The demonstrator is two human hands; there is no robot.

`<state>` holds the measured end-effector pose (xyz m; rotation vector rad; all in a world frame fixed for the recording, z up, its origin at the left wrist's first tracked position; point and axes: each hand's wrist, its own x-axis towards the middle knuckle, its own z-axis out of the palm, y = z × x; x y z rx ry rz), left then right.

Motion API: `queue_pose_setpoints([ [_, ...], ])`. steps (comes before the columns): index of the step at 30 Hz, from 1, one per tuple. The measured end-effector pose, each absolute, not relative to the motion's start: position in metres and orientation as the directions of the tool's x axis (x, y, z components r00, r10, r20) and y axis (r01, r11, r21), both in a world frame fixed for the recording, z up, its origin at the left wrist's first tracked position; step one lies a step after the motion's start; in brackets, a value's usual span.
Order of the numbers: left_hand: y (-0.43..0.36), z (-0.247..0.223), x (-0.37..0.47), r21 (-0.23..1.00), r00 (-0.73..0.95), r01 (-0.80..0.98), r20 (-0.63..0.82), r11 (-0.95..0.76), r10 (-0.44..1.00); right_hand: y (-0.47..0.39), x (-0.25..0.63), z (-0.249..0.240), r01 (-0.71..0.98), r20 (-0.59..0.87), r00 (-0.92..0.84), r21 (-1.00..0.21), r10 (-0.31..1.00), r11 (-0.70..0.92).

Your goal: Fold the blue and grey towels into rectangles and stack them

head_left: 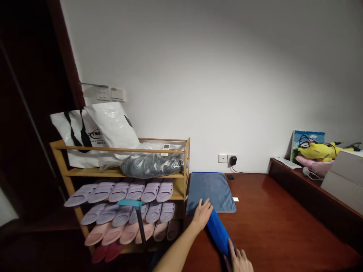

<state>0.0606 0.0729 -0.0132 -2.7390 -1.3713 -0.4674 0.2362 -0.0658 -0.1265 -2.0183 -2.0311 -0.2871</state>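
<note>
A bright blue folded cloth (pixel 219 232) stretches as a narrow strip between my hands, slanting down to the right over the reddish-brown wooden surface. My left hand (pixel 202 216) grips its far end, fingers bent over the edge. At the near end, my right hand (pixel 239 260) holds the strip between thumb and fingers, partly cut off by the bottom of the view. Just beyond my left hand, a grey-blue cloth (pixel 210 190) lies flat near the wall, with a thin bright blue edge along its far side.
To the left stands a wooden shoe rack (pixel 124 173) with rows of slippers and a white bag (pixel 110 124) on top. A black plug (pixel 233 160) sits in the wall. On the right, a raised ledge (pixel 300 185) carries a yellow plush toy (pixel 319 151) and white boxes (pixel 344 181).
</note>
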Motion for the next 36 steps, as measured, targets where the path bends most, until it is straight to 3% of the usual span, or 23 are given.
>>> queue_pose_setpoints([
  [5,0.028,-0.039,0.06,0.201,0.334,0.891,0.319,-0.408,0.887,-0.062,0.234,-0.106,0.997,0.28,-0.019,-0.064,0.96,0.038],
  [8,-0.013,-0.052,0.044,0.369,0.234,0.86,0.33,-0.353,0.914,-0.061,0.236,-0.089,0.995,0.299,-0.046,-0.073,0.953,0.071],
  [11,-0.041,-0.057,0.03,0.524,0.202,0.773,0.33,-0.357,0.922,-0.057,0.228,-0.084,0.996,0.377,-0.051,-0.048,0.925,0.074],
  [17,-0.045,-0.061,0.035,0.658,0.223,0.687,0.211,-0.307,0.952,-0.053,0.2,-0.099,0.994,0.281,-0.097,-0.024,0.955,0.108],
  [22,-0.044,-0.051,0.05,0.588,0.235,0.726,0.275,-0.356,0.932,-0.056,0.19,-0.102,0.975,0.34,-0.174,-0.072,0.924,0.21],
  [25,-0.047,-0.047,0.049,0.509,0.292,0.758,0.296,-0.409,0.909,-0.064,0.189,-0.088,0.927,0.251,-0.336,-0.085,0.908,0.366],
  [28,-0.05,-0.054,0.041,0.434,0.404,0.776,0.216,-0.458,0.889,-0.072,0.191,-0.07,0.82,0.157,-0.505,-0.219,0.848,0.529],
  [30,-0.053,-0.064,0.036,0.403,0.44,0.798,0.12,-0.449,0.89,-0.074,0.195,-0.065,0.822,0.188,-0.464,-0.273,0.866,0.5],
  [32,-0.056,-0.074,0.032,0.384,0.45,0.814,0.058,-0.436,0.891,-0.073,0.201,-0.068,0.898,0.243,-0.304,-0.252,0.921,0.362],
  [36,-0.062,-0.087,0.032,0.371,0.477,0.808,0.041,-0.457,0.878,-0.066,0.218,-0.085,0.955,0.23,-0.097,-0.251,0.968,0.156],
])
